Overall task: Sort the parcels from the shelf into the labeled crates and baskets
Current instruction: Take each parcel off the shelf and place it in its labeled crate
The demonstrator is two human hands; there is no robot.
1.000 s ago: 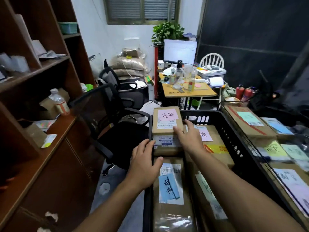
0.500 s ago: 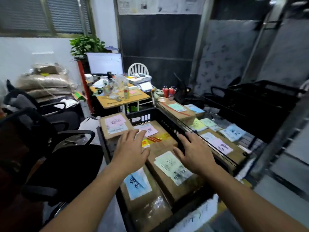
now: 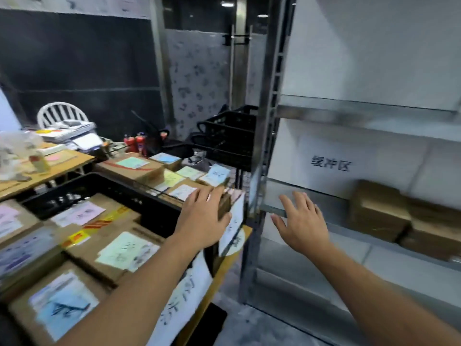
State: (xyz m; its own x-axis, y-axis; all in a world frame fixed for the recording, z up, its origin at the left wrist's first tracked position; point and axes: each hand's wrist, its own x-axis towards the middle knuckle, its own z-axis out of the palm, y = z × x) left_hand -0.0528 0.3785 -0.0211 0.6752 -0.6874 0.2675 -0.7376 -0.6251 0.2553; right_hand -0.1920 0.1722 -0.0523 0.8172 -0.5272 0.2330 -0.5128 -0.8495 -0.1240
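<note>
A metal shelf [image 3: 309, 208] fills the right side, and brown cardboard parcels [image 3: 379, 211] lie on its middle level at the far right. My right hand [image 3: 301, 221] hovers empty, fingers spread, in front of that level's left end. My left hand [image 3: 204, 218] is also empty with straight fingers, above the right rim of a black crate [image 3: 119, 188]. The crate holds several taped boxes with coloured labels, such as a pale green one [image 3: 124, 253]. A wire basket [image 3: 197, 181] behind it holds more labelled parcels.
Empty black baskets [image 3: 227, 136] stand behind the shelf's post [image 3: 264, 136]. A cluttered wooden desk [image 3: 45, 168] and a white chair [image 3: 62, 116] sit at the back left. White paper labels [image 3: 184, 295] hang from the crate's front. Grey floor shows below the shelf.
The view has swung right from the crate to the metal shelf. Both hands have left the boxes in the crate and moved right, the right hand now before the shelf.
</note>
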